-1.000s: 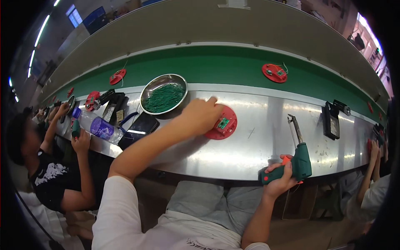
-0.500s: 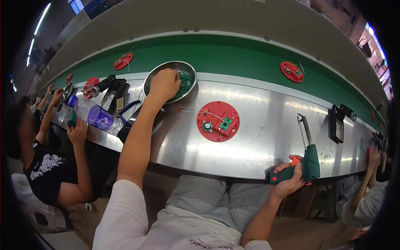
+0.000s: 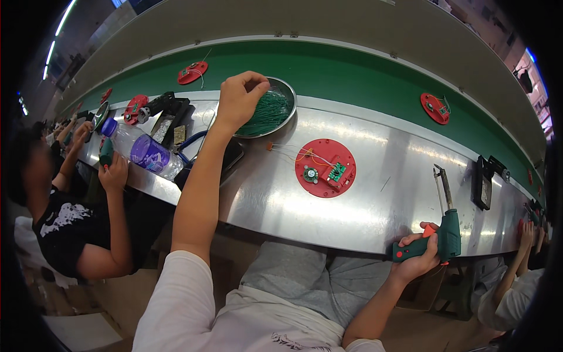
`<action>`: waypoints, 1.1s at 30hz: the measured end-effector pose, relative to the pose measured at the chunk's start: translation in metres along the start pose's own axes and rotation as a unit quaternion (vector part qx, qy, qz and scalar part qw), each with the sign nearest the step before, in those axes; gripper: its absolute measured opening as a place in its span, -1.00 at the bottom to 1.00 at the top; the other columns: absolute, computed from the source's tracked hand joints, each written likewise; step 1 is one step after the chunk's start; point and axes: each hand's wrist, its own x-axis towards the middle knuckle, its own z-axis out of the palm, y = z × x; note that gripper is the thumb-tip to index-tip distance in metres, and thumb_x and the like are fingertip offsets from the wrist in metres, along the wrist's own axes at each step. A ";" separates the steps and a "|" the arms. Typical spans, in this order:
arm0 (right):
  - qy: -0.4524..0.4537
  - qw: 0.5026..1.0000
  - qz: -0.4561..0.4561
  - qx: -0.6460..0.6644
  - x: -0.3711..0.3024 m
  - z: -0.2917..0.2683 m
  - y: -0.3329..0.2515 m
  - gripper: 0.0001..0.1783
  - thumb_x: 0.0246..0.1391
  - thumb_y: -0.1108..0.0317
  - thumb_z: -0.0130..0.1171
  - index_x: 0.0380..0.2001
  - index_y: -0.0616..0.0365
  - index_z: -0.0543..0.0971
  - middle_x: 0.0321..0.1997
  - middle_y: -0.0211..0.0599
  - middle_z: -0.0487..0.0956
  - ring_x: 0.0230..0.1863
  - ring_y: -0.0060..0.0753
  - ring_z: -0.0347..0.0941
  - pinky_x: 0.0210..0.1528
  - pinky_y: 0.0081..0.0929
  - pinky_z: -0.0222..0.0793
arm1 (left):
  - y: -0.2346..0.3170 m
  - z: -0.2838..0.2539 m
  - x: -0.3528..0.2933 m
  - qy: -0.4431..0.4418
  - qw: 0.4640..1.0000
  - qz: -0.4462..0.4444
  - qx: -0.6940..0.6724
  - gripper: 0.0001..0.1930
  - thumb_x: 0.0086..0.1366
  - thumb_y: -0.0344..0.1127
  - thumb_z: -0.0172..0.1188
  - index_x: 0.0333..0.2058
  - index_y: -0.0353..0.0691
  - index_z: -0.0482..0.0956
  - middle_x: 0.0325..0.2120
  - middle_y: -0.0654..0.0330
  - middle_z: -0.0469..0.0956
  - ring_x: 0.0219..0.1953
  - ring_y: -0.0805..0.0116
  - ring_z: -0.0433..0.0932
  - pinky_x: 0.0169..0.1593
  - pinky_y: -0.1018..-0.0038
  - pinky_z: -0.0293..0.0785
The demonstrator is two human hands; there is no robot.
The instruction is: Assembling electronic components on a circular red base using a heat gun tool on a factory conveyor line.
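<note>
My left hand (image 3: 239, 102) is over a round metal bowl (image 3: 292, 100) that holds a heap of thin green wires (image 3: 268, 114). Its fingers are bent with the thumb close to the fingertips. Whatever may be pinched there is too small to make out. Low on the right, my right hand (image 3: 419, 256) wraps the handle of a green soldering gun (image 3: 449, 234) with an orange trigger, its tip pointing away from me. Between the hands lies a red plastic disc (image 3: 319, 154) bearing a small green circuit board (image 3: 336, 171), a round part and thin wires that reach left.
Left of the bowl lie a purple-labelled bottle (image 3: 151, 154) and a dark stand (image 3: 173, 120). A black stand (image 3: 483, 185) sits at the right. More red discs (image 3: 434, 109) rest along the green strip behind. A person (image 3: 70, 229) works at my left.
My left hand has lifted from the wires in the bowl, fingers now above the far part of it. The whole view has shifted a little. My right hand still grips the soldering gun.
</note>
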 end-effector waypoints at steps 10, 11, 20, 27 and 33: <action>-0.071 0.997 0.008 0.024 0.000 -0.007 0.000 -0.66 0.27 0.27 -0.05 -0.12 0.40 0.42 -0.22 -0.04 0.50 -0.70 -0.46 0.38 -0.68 -0.51 0.34 | 0.034 0.013 -0.017 -0.046 0.995 0.071 -0.050 -0.82 0.33 -0.34 0.22 -0.22 -0.35 0.63 -0.48 0.17 0.63 -0.43 0.45 0.57 -0.26 0.50 0.48; -0.086 0.996 0.019 0.034 0.000 -0.011 0.001 -0.65 0.26 0.29 -0.05 -0.09 0.42 0.40 -0.20 0.03 0.49 -0.70 -0.42 0.40 -0.68 -0.49 0.37 | 0.047 0.014 -0.025 -0.063 0.995 0.069 -0.035 -0.82 0.33 -0.33 0.22 -0.23 -0.35 0.63 -0.47 0.17 0.64 -0.44 0.45 0.57 -0.27 0.50 0.48; -0.240 0.970 0.027 -0.029 -0.017 -0.024 -0.004 -0.38 0.19 0.20 0.16 0.16 0.47 0.32 -0.12 0.15 0.50 -0.66 -0.38 0.46 -0.66 -0.51 0.36 | 0.079 0.046 -0.097 -0.171 0.947 0.272 0.026 -0.91 0.09 -0.48 0.29 -0.39 -0.28 0.60 -0.51 0.09 0.54 -0.46 0.14 0.56 -0.39 0.28 0.48; -0.316 0.930 0.044 -0.181 -0.038 -0.007 -0.005 -0.74 -0.06 0.40 0.34 -0.30 0.34 0.64 -0.36 -0.19 0.61 -0.48 -0.43 0.54 -0.37 -0.51 0.46 | 0.066 0.062 -0.109 -0.192 0.943 0.269 0.049 -0.87 0.05 -0.53 0.31 -0.37 -0.29 0.62 -0.49 0.08 0.54 -0.47 0.12 0.55 -0.39 0.26 0.48; -0.310 0.936 0.051 -0.162 -0.039 0.004 -0.006 -0.79 -0.10 0.40 0.33 -0.37 0.30 0.65 -0.44 -0.21 0.60 -0.47 -0.40 0.54 -0.38 -0.51 0.45 | 0.061 0.064 -0.111 -0.182 0.944 0.270 0.052 -0.86 0.04 -0.56 0.31 -0.37 -0.30 0.62 -0.49 0.09 0.54 -0.47 0.13 0.55 -0.38 0.29 0.47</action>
